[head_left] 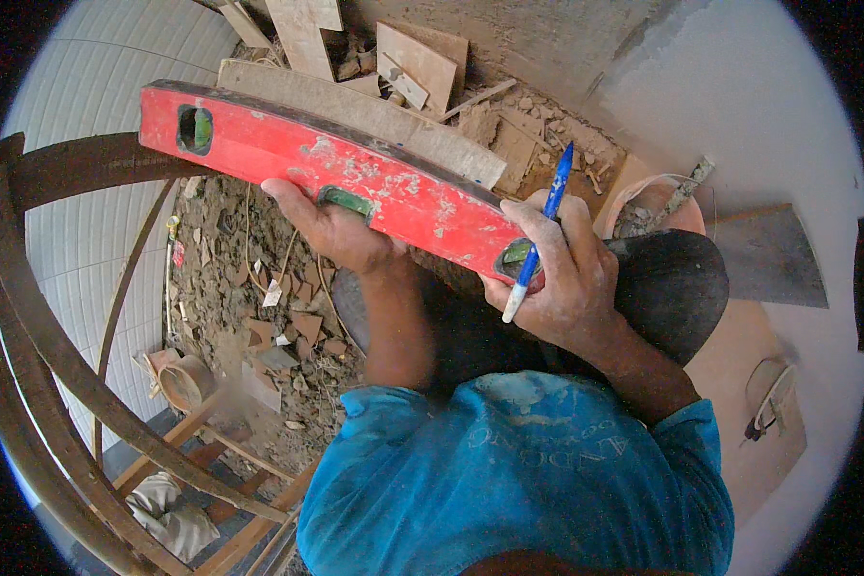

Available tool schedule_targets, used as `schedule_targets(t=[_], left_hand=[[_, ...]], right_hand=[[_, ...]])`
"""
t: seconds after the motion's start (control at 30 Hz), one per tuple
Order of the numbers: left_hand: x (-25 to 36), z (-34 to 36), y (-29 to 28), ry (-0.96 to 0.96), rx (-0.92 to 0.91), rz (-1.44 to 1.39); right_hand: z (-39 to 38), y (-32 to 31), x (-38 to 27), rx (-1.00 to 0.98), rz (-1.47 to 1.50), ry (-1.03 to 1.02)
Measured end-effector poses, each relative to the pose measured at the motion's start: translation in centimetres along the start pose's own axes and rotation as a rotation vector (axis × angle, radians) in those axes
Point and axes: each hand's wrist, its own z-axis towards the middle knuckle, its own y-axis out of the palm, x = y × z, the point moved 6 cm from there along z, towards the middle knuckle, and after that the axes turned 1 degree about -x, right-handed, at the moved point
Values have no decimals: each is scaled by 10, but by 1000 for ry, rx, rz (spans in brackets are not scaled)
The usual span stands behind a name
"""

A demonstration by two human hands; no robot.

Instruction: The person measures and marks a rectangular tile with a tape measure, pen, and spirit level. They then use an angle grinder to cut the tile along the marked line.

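Note:
A long red spirit level (pixel 278 154), splotched with dried white mortar, slants across in front of me, its left end farther away. My left hand (pixel 350 235) grips its lower edge near the middle vial, thumb against the red face. My right hand (pixel 571 278) is closed round the level's right end. Between that hand's fingers a blue marker pen (pixel 554 192) with a whitish lower end stands nearly upright, crossing the level's end. Just beyond the level lies a pale, dusty slab (pixel 355 108), partly covered by it.
Rubble and broken tile (pixel 302 322) cover the ground at left, beside a wooden frame (pixel 53 350) and a white tiled wall (pixel 96 72). Tile offcuts (pixel 418 67) lean at the back. A bucket (pixel 655 192) holding a mortar-caked tool stands right of my knee (pixel 677 283).

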Motion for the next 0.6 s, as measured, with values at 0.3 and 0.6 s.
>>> schedule_targets(t=[0.3, 0.6], left_hand=[[-16, -1, -11, -150, -15, 7], [-19, -3, -12, -128, 30, 74]], right_hand=[[-2, 5, 4, -39, -26, 34], [-4, 7, 5, -52, -31, 44]])
